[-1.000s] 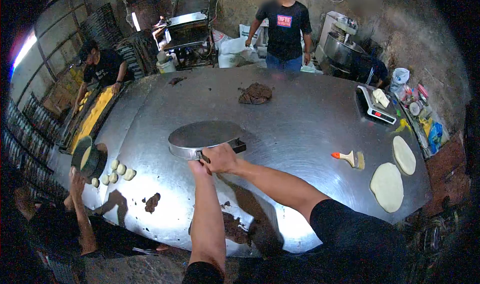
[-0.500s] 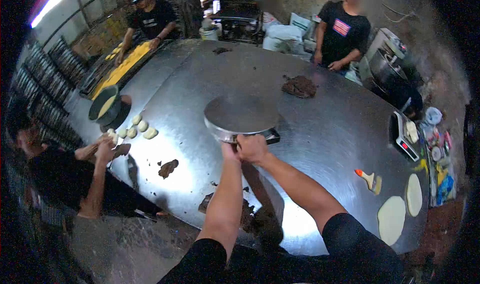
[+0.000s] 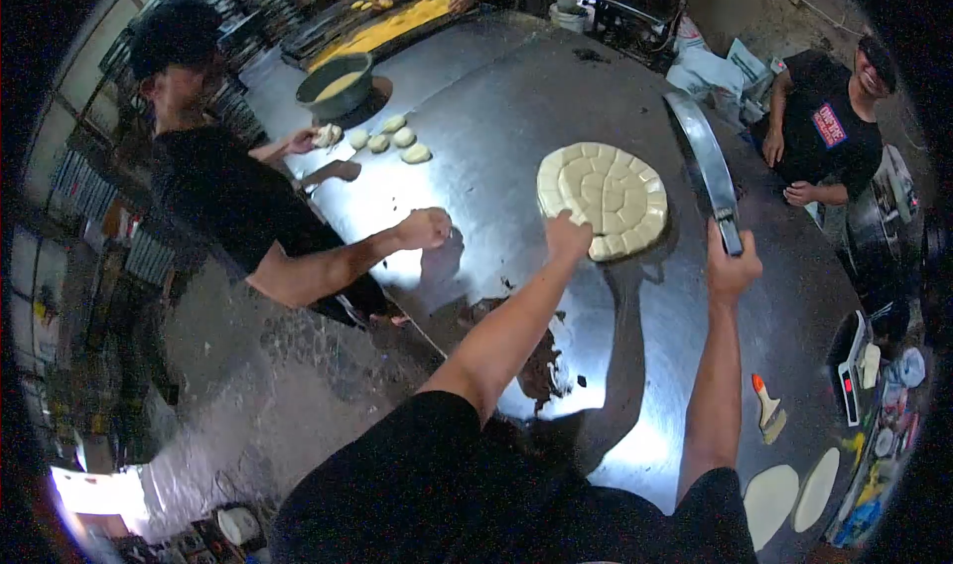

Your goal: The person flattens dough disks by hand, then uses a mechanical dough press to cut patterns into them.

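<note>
A round, pale slab of dough point(image 3: 611, 192) lies on the metal table, scored into many small pieces. At its near left edge, my left hand point(image 3: 569, 236) has its fingers curled against the dough, seemingly pinching a piece; the fingertips are partly hidden. My right hand point(image 3: 733, 266) is wrapped round the handle of a round metal dough cutter point(image 3: 703, 152). The cutter is tilted up on its side, right of the dough and apart from it, its rim turned edge-on to me.
Dark smears point(image 3: 541, 365) mark the table near me. A brush point(image 3: 766, 410), flat dough sheets point(image 3: 771, 504) and a scale point(image 3: 846, 370) sit at right. Dough balls point(image 3: 394, 137) and a bowl point(image 3: 336, 85) stand beside a person point(image 3: 228, 187) at left. Another person point(image 3: 824, 127) stands far right.
The cutter, held in both hands over the table before, is now raised to the right in my right hand. The scored dough is uncovered, and my left hand has moved onto it. My view has turned left.
</note>
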